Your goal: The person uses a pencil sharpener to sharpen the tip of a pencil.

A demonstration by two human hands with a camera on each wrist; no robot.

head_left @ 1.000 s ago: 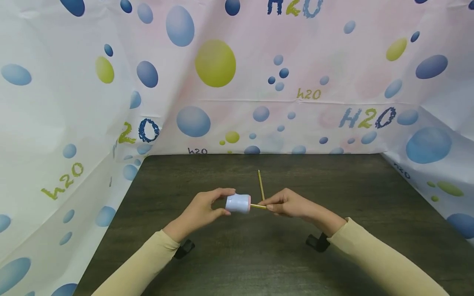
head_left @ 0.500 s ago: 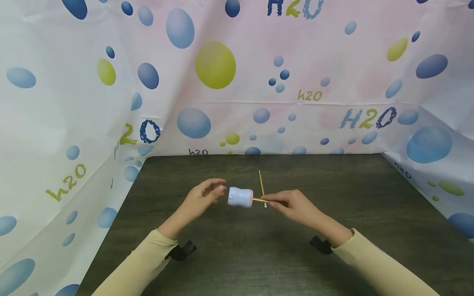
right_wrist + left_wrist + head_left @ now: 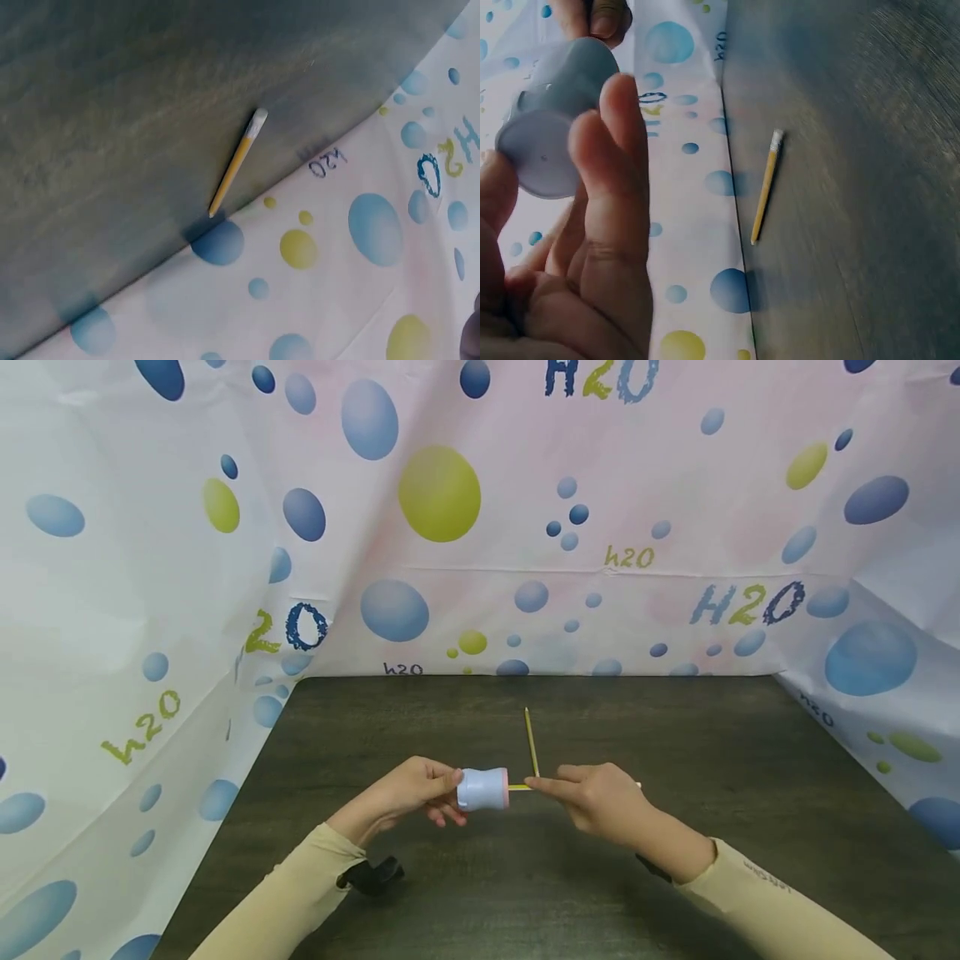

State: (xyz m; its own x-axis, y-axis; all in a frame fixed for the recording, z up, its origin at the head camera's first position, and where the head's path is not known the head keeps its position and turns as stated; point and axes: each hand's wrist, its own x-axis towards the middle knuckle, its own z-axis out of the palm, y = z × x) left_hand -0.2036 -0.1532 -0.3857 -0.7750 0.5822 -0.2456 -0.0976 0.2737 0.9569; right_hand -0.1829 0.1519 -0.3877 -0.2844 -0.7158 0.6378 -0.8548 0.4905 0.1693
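Observation:
A light blue barrel-shaped pencil sharpener (image 3: 483,789) with a pink rim lies sideways in the air over the table. My left hand (image 3: 412,793) grips its left end, thumb above and fingers underneath. In the left wrist view the sharpener's round base (image 3: 544,161) faces the camera, between thumb and fingers. A yellow pencil (image 3: 519,787) runs from the pink end into my right hand (image 3: 607,802), which holds it with the index finger laid along it. Its pale end shows behind the knuckles. In the right wrist view only a sliver of a finger (image 3: 471,334) appears.
Another yellow pencil (image 3: 531,739) with a white eraser lies on the dark wooden table (image 3: 712,743), just beyond my right fingertips. A white backdrop (image 3: 525,510) with blue and green dots encloses the table at the back and sides.
The left hand let go of the sharpener, turned over and took hold again, thumb now on top. The right hand kept the pencil but shifted its grip. The sharpener sits slightly lower.

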